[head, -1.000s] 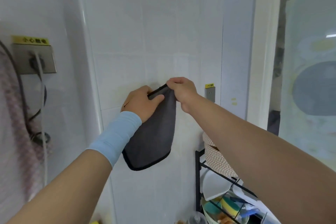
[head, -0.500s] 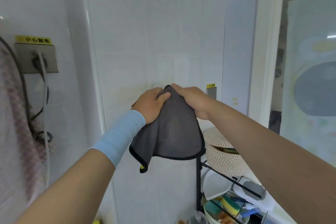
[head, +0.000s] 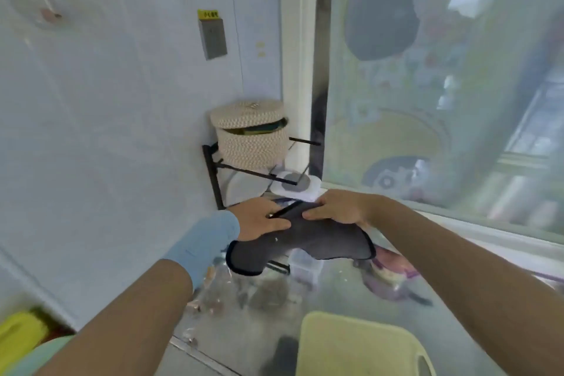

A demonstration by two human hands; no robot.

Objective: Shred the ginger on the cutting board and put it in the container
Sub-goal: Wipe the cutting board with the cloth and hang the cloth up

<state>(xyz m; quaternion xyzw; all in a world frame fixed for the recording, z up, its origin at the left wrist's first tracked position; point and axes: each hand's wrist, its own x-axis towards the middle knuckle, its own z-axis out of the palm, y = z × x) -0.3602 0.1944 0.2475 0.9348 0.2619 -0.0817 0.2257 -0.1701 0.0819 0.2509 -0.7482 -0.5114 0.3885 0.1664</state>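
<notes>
Left hand (head: 259, 218) and right hand (head: 338, 207) hold cloth (head: 320, 238) above counter (head: 335, 299) beside window (head: 427, 101).

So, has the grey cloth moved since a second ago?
Yes. The grey cloth has come down: it was level with the yellow-labelled wall plate, now it is below the woven basket.

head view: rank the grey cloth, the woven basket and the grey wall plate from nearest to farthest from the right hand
1. grey cloth: held by the right hand itself, in front.
2. woven basket: on the rack behind the hand, to its left.
3. grey wall plate: highest up, above the basket.
</notes>
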